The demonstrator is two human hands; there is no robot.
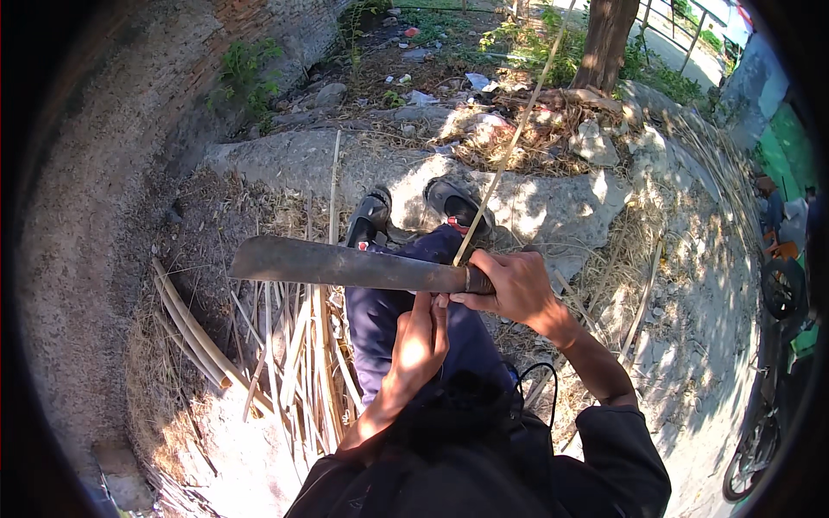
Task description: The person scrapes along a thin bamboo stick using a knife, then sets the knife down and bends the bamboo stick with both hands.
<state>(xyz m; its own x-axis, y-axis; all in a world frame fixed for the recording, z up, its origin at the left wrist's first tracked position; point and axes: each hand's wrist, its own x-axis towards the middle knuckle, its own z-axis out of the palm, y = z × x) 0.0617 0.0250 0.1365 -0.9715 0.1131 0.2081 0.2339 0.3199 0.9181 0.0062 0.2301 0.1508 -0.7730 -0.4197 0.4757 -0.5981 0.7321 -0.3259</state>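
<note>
The right grip [514,287] clasps one machete [371,268] by its handle [477,280] above two legs [371,328]; one long strip [511,155] slants away beyond its blade [302,261]. Whether the left grip [419,341], beneath, holds that strip, I cannot tell.

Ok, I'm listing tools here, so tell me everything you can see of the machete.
The machete has a broad, dark grey, scuffed blade, apparently metal, with a rounded tip. It is held crosswise, flat side showing, tip pointing left. The right hand grips the handle, mostly hiding it. The left hand is at the blade's near edge, contact unclear.
</note>
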